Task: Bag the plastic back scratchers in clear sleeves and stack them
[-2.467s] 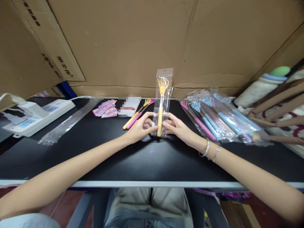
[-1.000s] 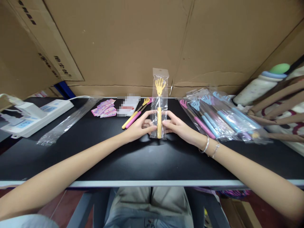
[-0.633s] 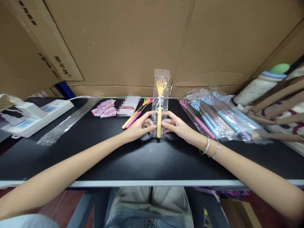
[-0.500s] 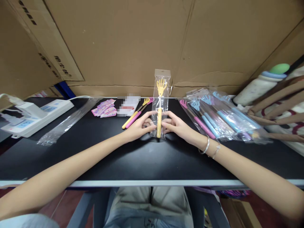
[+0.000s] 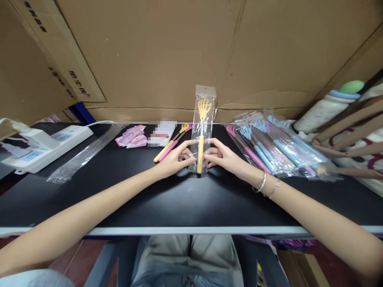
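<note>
A yellow back scratcher (image 5: 200, 155) with a hand-shaped head stands upright inside a clear plastic bag (image 5: 205, 91), just above the black table (image 5: 167, 203). My left hand (image 5: 176, 159) pinches the bag's left edge beside the yellow handle. On the opposite edge, my right hand (image 5: 223, 157) grips the same bag with thumb and fingers. Left of the bag lie two loose back scratchers, a yellow one (image 5: 164, 151) and a pink one (image 5: 172, 149), their heads near the table's back edge.
Several back scratchers in clear bags (image 5: 287, 147) are piled to the right, near a white bottle (image 5: 326, 109). Pink cards (image 5: 131, 136), a flat clear bag (image 5: 86, 153) and a white power strip (image 5: 50, 145) lie to the left. A cardboard wall (image 5: 167, 56) closes the back.
The top of the bagged back scratcher has tipped slightly to the right, and its lower end has shifted a little left. Both hands keep their hold on the bag.
</note>
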A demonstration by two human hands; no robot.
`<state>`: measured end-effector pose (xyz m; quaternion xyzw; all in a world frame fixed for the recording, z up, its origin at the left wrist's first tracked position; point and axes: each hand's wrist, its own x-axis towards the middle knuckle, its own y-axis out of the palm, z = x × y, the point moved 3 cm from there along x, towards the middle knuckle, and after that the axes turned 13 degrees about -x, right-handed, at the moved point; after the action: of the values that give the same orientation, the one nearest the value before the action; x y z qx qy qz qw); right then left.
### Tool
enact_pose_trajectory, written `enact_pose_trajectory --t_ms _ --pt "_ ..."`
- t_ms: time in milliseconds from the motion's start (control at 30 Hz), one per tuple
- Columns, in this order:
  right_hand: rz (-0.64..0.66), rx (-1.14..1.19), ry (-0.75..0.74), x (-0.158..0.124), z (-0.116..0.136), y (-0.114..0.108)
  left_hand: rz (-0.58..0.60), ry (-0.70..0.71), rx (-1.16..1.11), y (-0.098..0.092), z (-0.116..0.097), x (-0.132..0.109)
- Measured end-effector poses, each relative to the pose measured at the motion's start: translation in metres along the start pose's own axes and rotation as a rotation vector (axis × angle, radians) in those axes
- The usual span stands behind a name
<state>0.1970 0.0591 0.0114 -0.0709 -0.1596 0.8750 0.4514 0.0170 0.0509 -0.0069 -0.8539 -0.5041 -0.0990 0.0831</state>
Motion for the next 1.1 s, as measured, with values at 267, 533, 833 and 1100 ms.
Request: enact_pose_trajectory --t_ms 267,533,833,1100 --pt "-0.004 -0.028 -0.066 0.0006 -0.0007 0.0002 -0.018 -0.019 0.012 0.002 -0.0043 -0.0012" --pt "-0.018 -0.048 -0.112 0.0008 0.0007 0.0001 -0.017 -0.019 0.01 0.0023 -0.0047 -0.0021" --pt "-0.067 -0.057 -0.139 0.001 0.0012 -0.0019 0.023 0.019 0.066 0.0018 -0.0064 -0.0024" --pt "-0.07 -0.08 -0.144 -0.0004 0.0026 -0.0007 0.037 -0.014 0.091 0.0035 -0.0047 -0.004"
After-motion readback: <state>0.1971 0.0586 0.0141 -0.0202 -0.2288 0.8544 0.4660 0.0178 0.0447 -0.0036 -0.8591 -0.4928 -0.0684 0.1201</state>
